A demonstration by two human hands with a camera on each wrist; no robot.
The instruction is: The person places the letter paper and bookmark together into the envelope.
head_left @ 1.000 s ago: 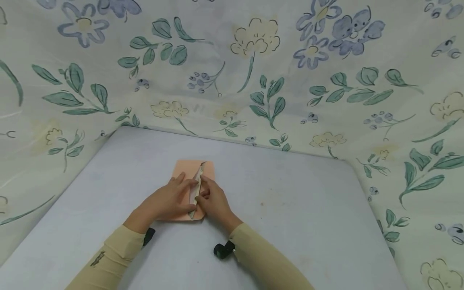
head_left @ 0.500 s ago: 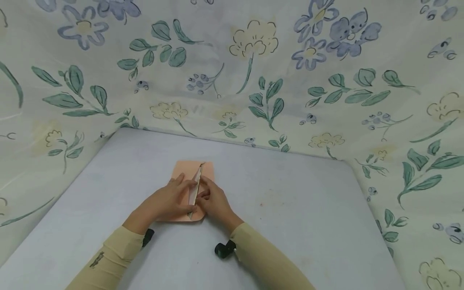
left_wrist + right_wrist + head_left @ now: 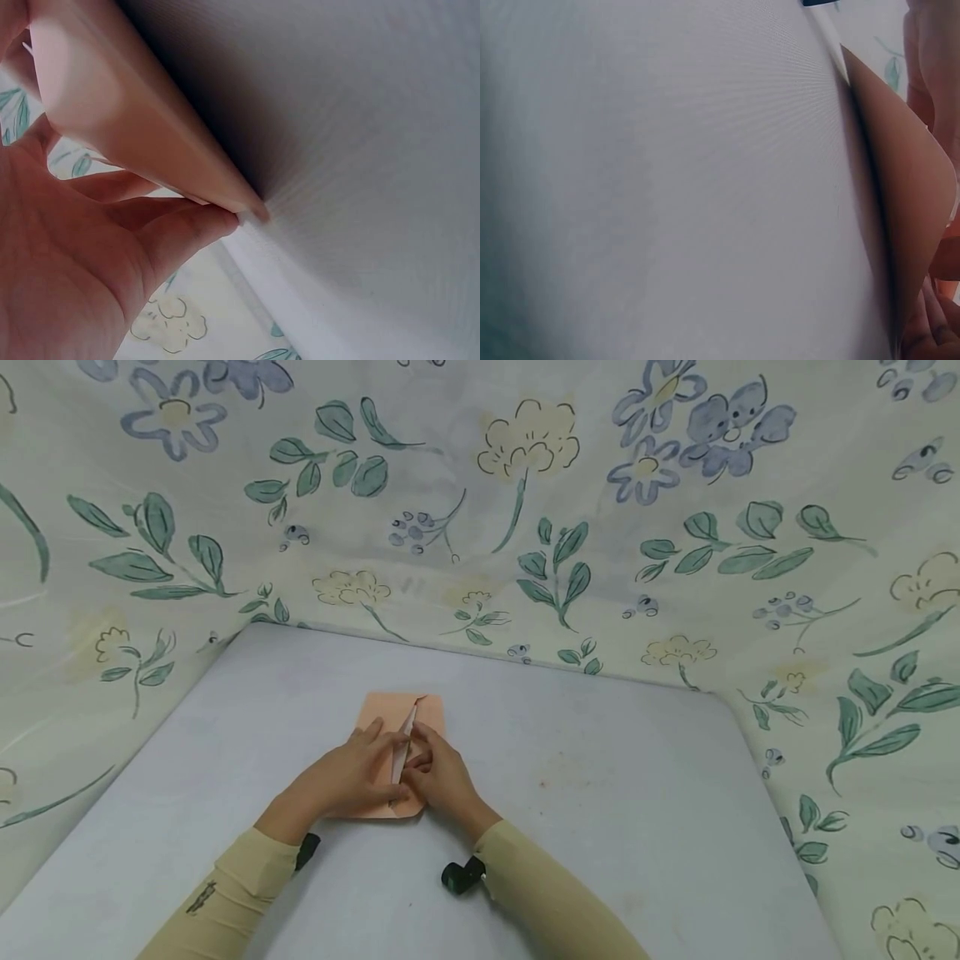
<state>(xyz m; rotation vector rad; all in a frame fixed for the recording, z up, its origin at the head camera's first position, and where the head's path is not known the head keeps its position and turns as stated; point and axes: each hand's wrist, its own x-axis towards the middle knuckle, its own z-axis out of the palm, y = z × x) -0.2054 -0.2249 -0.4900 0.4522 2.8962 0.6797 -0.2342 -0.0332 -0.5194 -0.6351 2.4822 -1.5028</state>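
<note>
A peach-coloured paper envelope lies on the table, its long opening gaping to show a white inside. My left hand rests over its left part, fingers spread, with fingertips and thumb at the opening's left edge. From the other side my right hand, fingers curled, pinches the flap along the opening's right edge. In the left wrist view the left hand has straight fingers against the raised peach paper. The right wrist view shows the bent peach paper with part of a hand behind it.
The white table spreads around the envelope, with small reddish specks to the right. A floral cloth hangs behind and at both sides. Black wrist cameras are strapped under both sleeves, the right one showing plainly.
A thin printed strip along the opening's right edge has turned and largely gone out of sight; more of the white inside shows. Both hands have kept nearly the same place.
</note>
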